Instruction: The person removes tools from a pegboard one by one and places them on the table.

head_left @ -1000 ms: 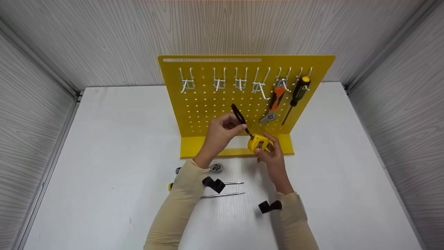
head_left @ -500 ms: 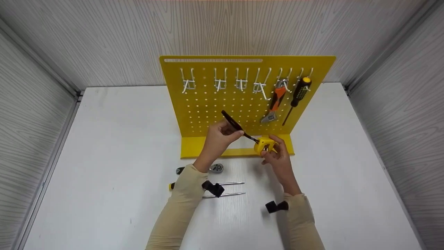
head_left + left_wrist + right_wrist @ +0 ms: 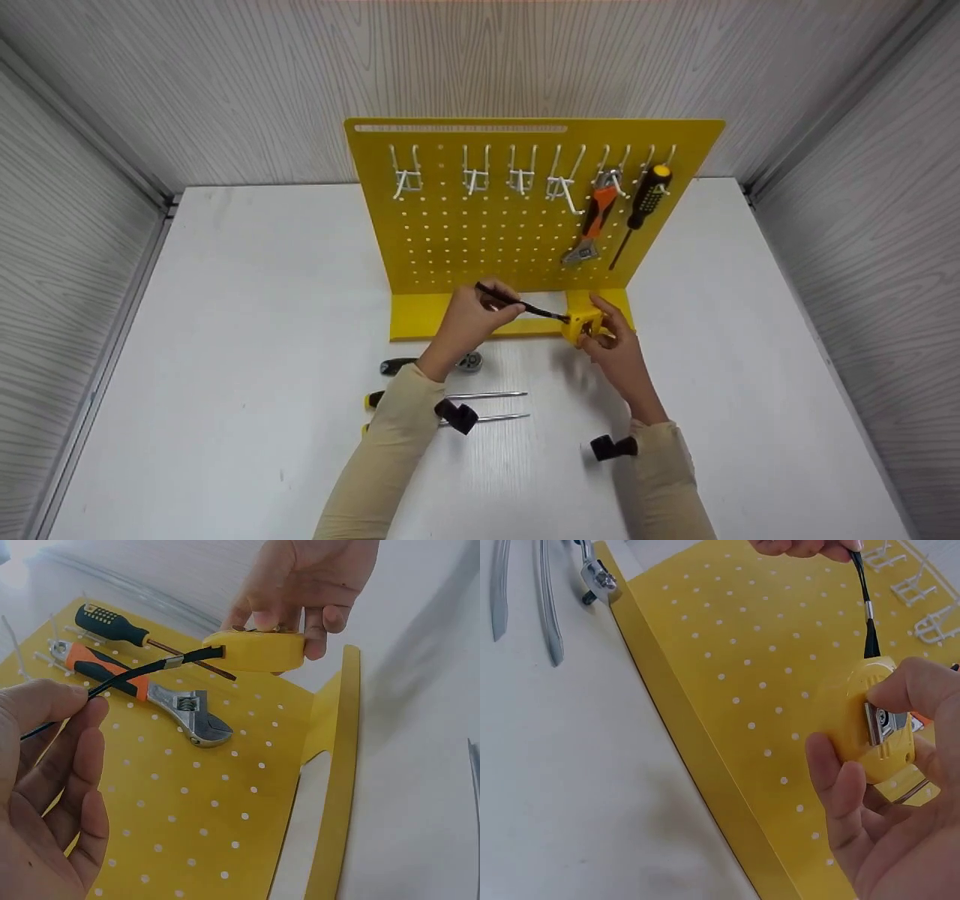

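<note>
A yellow tape measure (image 3: 581, 324) is held in my right hand (image 3: 619, 349), in front of the pegboard's base. In the right wrist view the thumb lies on the metal clip of the tape measure (image 3: 855, 720). My left hand (image 3: 469, 319) pinches the black wrist strap (image 3: 536, 309) between thumb and finger. The strap (image 3: 142, 671) runs fairly straight from the left fingertips to the case in the left wrist view. Behind both hands stands the yellow pegboard (image 3: 487, 225) with several white hooks (image 3: 562, 187) along its upper part.
On the pegboard's right hang an adjustable wrench (image 3: 596, 217) with orange-black handle and a black-yellow screwdriver (image 3: 649, 199). Under the left forearm lie a ratchet (image 3: 470, 362) and two screwdrivers with steel shafts (image 3: 495, 394) on the white table (image 3: 247, 300).
The tape measure and my right hand have moved right and slightly down. My left hand has lowered a little, and the strap has swung from steep to nearly level.
</note>
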A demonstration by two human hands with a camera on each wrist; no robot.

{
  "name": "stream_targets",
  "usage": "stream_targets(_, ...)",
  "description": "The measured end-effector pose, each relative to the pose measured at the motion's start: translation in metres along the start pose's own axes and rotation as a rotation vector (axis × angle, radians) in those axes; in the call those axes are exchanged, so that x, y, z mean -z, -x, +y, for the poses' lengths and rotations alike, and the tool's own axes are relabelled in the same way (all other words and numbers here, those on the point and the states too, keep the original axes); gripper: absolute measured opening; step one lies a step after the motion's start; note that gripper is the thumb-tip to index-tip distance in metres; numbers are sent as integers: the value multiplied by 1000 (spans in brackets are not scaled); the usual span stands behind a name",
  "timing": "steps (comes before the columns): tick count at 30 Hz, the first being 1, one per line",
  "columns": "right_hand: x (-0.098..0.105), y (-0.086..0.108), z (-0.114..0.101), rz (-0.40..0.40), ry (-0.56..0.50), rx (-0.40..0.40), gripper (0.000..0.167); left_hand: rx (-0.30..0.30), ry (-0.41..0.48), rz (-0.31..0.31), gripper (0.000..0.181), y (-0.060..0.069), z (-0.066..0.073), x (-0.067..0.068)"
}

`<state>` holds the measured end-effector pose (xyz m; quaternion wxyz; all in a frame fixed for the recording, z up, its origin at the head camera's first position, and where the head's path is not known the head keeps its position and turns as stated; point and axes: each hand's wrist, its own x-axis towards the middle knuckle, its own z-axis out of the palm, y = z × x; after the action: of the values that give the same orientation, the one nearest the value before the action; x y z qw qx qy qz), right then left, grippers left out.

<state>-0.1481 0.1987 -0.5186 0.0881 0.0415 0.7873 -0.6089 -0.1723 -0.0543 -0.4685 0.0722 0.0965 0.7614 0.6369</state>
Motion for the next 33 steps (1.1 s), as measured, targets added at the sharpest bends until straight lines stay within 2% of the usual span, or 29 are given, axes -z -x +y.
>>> stream_targets(6, 10, 2, 4, -3, 75, -49, 70, -9, -44, 17, 12, 4, -11, -1)
stream_targets(11, 18, 3, 8, 3, 95, -119, 73, 26, -63, 25, 12, 8, -19, -2)
stream_targets(16, 23, 6, 16, 36, 124, -140, 71, 47, -34, 26, 12, 11, -26, 1)
stream_targets(20, 30, 8, 20, 51, 159, -141, 71, 49, -44, 27, 11, 13, -31, 1)
stream_targets(29, 43, 14, 31, 79, 221, -162, 70, 30, -114, -28, 12, 19, -45, -4)
stream_targets(33, 46, 15, 35, 78, 249, -182, 70, 15, -192, -36, 9, 21, -47, -7)
